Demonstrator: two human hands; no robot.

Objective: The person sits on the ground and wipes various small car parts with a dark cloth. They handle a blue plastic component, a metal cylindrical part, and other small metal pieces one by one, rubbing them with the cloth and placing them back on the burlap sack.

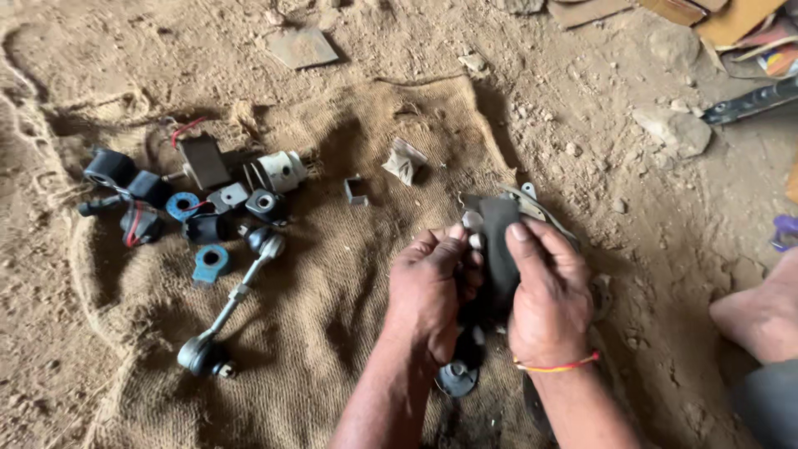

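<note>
Forearms: both of the person's bare forearms rise from the bottom edge, nearest the camera, onto the burlap sack (332, 333) spread on the dirt floor (582, 100).
Right hand: right hand (549, 299), with a red-and-yellow thread bracelet (555, 365) at the wrist, has its grip closed on a black rubber part (499, 249), thumb pressed on its front face.
Left hand: left hand (432, 287) has its grip curled shut on the same black rubber part from the other side, fingertips meeting a small pale metal piece (472, 221) at its top edge.
Black rubber part: held upright between both hands, above the sack's right edge; grey metal plates (532, 204) show just behind it.
Round black disc (457, 378): lies on the sack, just below the left hand, by the wrist.
Stabiliser link rod (233, 299): lies slanted on the sack, well to the left of the hands, a ball joint at each end.
Blue bushings (211, 262): just beside the rod's upper end; another blue ring (182, 204) sits further up.
Black bushes and sockets (125, 179): clustered at the sack's left side, beyond the rod, some with red wire.
Silver cylindrical part (281, 170): above the rod, next to a dark flat block (204, 160).
Small metal bracket (356, 191): on the sack between the silver part and the hands.
Crumpled paper packet (405, 160): just right of the bracket.
Another person's foot (761, 312): on the dirt, well to the right of the hands.
Stones (677, 129): on the dirt beyond the sack's right edge.
</note>
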